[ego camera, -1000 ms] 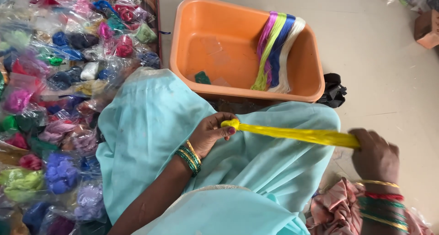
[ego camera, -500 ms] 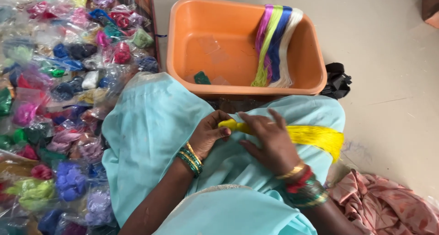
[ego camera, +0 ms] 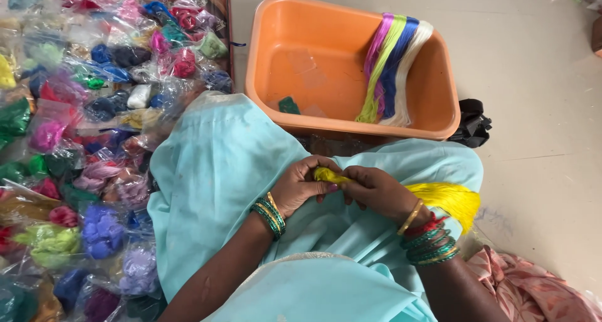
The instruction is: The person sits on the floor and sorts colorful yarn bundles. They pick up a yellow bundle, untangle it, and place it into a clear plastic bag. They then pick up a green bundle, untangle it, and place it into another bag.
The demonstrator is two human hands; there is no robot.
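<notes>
The yellow thread skein [ego camera: 439,196] is gripped at one end by the left hand [ego camera: 301,187] and right hand [ego camera: 373,190], steadied over the lap, its tail draped aside.

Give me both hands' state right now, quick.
Left hand: closed on the end of the yellow thread bundle.
Right hand: closed around the same bundle, right beside the left.

One orange plastic tub [ego camera: 276,40] holds four thread skeins [ego camera: 390,65]: pink, lime green, blue and white. One yellow thread bundle [ego camera: 448,196] lies between two hands, left hand [ego camera: 301,185] and right hand [ego camera: 375,189]. Too many small bags of coloured thread [ego camera: 94,121] to count
</notes>
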